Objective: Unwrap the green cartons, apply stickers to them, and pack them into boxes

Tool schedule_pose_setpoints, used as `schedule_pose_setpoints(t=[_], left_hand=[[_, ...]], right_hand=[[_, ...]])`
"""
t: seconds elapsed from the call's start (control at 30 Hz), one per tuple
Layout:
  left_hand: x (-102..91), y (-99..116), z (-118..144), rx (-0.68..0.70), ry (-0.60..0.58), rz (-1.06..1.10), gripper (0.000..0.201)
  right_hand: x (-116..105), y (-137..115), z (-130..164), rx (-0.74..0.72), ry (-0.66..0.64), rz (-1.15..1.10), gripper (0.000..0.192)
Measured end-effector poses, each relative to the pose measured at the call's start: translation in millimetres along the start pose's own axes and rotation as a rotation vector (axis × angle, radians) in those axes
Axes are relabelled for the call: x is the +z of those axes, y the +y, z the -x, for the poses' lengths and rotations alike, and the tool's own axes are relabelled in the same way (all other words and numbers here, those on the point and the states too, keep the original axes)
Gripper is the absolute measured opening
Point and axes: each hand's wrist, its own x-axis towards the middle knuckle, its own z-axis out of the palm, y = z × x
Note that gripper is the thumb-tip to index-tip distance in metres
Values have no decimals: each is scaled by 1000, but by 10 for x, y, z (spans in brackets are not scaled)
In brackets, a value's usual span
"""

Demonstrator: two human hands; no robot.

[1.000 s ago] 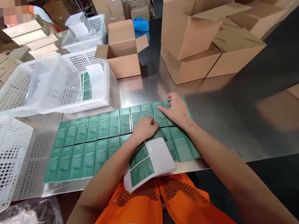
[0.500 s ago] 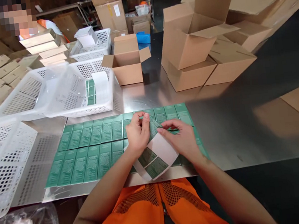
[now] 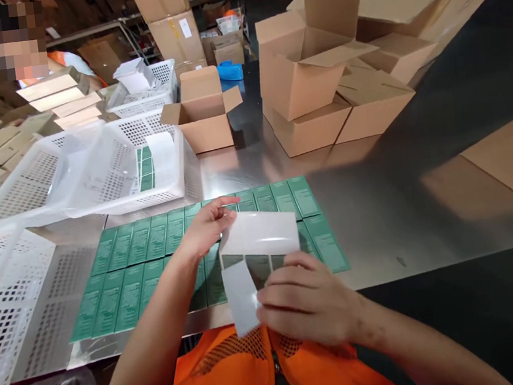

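White label sheet pinched by both hands, green boxes beneath, baskets beyond

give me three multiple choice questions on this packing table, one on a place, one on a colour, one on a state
1. Where does the small open cardboard box stand?
A. behind the white basket
B. on the person's lap
C. inside the basket

2. What colour are the flat packs laid in rows on the table?
A. red
B. green
C. yellow

3. What do the hands hold?
A. nothing
B. a tape roll
C. a white label sheet

Answers:
1 A, it sits just past the white basket on the metal top.
2 B, every pack is green.
3 C, the left hand and right hand both grip the white label sheet.
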Motion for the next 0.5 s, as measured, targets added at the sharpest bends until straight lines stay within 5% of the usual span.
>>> schedule_pose_setpoints(t=[0.1, 0.23, 0.37, 0.5], left_hand=[[-27, 3, -78, -26, 20, -10, 33], [184, 6, -126, -114, -32, -87, 25], [536, -31, -119, 43, -169, -352, 35], [796, -132, -186, 83, -187, -501, 34]], right_hand=[[-313, 127, 17, 346, 117, -332, 6], [-522, 753, 85, 874, 292, -453, 24], [-455, 1365, 170, 1008, 159, -541, 38], [-310, 1651, 216, 999, 101, -524, 38]])
